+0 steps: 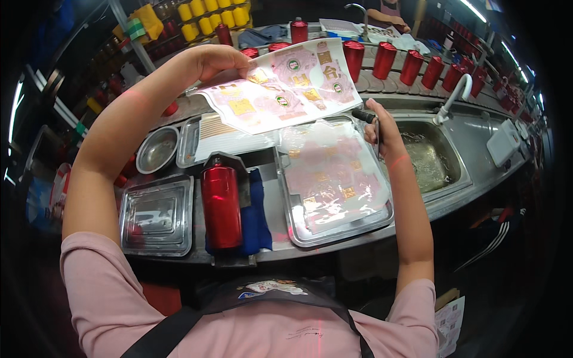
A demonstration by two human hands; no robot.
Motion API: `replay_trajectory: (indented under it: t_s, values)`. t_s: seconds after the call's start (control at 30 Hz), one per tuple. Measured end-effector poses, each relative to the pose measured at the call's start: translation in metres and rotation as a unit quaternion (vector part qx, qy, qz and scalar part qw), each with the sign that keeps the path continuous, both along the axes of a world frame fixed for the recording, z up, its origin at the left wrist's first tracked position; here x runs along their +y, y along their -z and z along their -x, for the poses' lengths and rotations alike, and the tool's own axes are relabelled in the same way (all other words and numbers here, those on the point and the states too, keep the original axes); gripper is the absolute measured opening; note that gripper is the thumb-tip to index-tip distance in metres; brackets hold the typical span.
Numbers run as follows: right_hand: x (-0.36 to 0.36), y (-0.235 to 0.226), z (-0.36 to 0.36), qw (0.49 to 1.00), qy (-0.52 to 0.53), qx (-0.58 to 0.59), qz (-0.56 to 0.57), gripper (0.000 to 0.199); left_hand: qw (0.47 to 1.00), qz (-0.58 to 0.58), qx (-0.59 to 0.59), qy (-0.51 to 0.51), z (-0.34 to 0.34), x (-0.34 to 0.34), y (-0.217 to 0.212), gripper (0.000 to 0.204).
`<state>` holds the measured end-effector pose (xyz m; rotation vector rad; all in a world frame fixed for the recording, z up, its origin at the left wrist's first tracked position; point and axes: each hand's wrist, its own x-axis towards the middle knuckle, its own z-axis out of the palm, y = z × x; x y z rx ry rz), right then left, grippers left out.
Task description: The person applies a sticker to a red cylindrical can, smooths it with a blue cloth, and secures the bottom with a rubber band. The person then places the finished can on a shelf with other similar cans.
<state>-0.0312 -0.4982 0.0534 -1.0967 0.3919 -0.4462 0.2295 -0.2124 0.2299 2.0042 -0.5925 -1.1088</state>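
Observation:
My left hand pinches the upper left edge of a stack of printed sheets, pink and gold with round green marks. The sheets are lifted and tilted over the back of the worktop. Right of them, my right hand is closed on a black-handled tool, mostly hidden by the fingers. Below the sheets, a metal tray holds a wet, shiny sheet with small gold patches. A glossy red bottle lies in a dark metal holder, with a blue cloth beside it.
At the left are a metal bowl and a rectangular metal tray. A sink with water and a white faucet is at the right. Several red bottles line a conveyor behind. A person sits beyond it.

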Motion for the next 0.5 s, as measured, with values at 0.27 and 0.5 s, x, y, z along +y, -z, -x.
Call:
replay_trajectory:
  t_s: [0.27, 0.5]
  values:
    - [0.123, -0.031, -0.077, 0.987, -0.151, 0.016, -0.046, 0.010, 0.998, 0.008, 0.052, -0.014, -0.017, 0.174, 0.008, 0.053]
    - [0.281, -0.063, -0.079, 0.980, -0.172, 0.090, 0.032, 0.009, 0.993, -0.070, 0.078, -0.045, -0.031, 0.324, 0.051, 0.051]
